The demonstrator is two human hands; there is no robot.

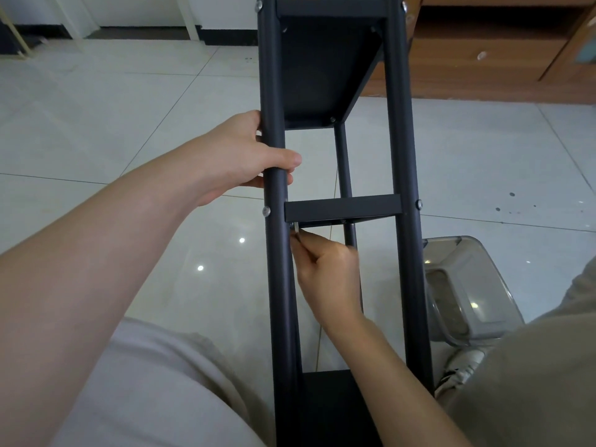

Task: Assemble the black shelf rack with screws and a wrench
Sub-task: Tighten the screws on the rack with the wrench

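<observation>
A home room, by its glossy pale floor tiles (161, 101) and low wooden cabinet (490, 62) along the wall.

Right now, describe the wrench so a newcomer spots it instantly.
The left hand grips the black rack's left pole. Under the left end of the middle shelf, the right hand pinches the silver wrench; unlike the round screw heads, it's flat and held.

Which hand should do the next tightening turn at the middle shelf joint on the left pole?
Right. The right hand pinches a small metal piece at the joint under the middle shelf, against the left pole. The left hand grips that pole higher up, steadying the rack.
</observation>
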